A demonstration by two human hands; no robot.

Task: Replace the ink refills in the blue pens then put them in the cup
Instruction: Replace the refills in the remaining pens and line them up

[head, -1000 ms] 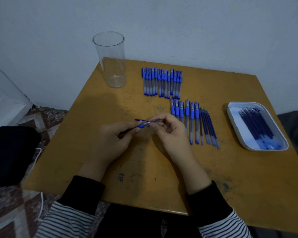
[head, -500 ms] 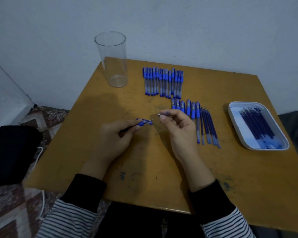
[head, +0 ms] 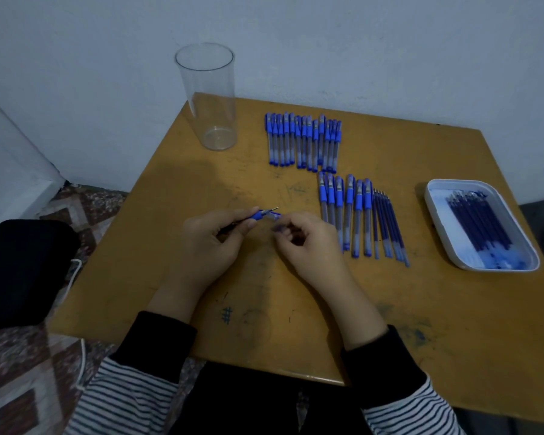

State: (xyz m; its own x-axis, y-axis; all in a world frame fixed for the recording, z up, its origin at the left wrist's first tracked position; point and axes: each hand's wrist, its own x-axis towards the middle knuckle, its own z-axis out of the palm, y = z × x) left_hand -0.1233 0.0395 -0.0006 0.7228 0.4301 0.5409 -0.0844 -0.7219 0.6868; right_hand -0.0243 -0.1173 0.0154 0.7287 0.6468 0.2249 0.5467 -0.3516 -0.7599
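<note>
My left hand (head: 211,243) grips a blue pen (head: 259,214) over the table's middle, its metal refill point sticking out to the right. Close beside that point, my right hand (head: 311,243) pinches a small bluish tip piece (head: 274,216) in its fingertips. An empty clear cup (head: 206,98) stands upright at the far left corner. Several capped blue pens (head: 302,141) lie in a far row. A nearer row of pens (head: 346,211) lies right of my hands, with several loose refills (head: 388,227) next to it.
A white tray (head: 459,182) holding several dark blue refills sits at the right of the yellow table (head: 296,293). On the floor to the left is a black bag (head: 22,271) with a white cable (head: 76,277).
My right hand pulled the small tip piece away from the pen, then brought it back close to the pen's point. The left hand stayed almost still.
</note>
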